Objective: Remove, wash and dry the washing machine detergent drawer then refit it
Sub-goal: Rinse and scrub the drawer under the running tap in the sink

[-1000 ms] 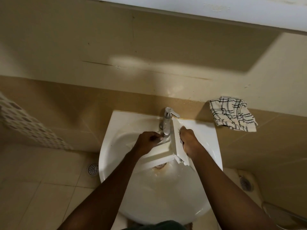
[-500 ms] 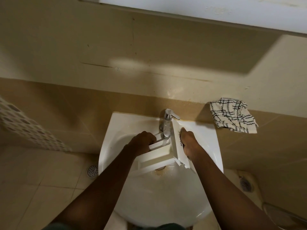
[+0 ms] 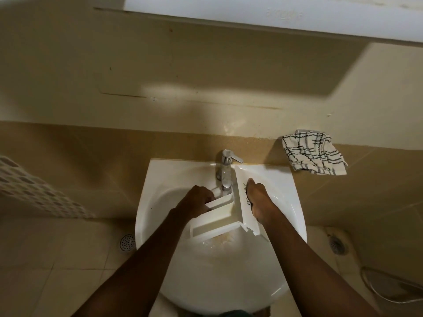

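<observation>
Now off the tap (image 3: 226,170), the left hand (image 3: 196,200) joins the right hand (image 3: 258,200) gripping the detergent drawer (image 3: 215,216); rinsing seems begun.

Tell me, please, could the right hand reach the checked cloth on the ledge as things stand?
Probably yes: the checked cloth lies uncovered beyond the right hand, with nothing between. But that hand grips the drawer by its front, so it must let go first.

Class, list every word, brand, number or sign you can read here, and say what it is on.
"Whirlpool", middle letters blurred: front panel of the detergent drawer, beside the right hand.
Faint marks on the white ledge above: too blurred to read.
</observation>
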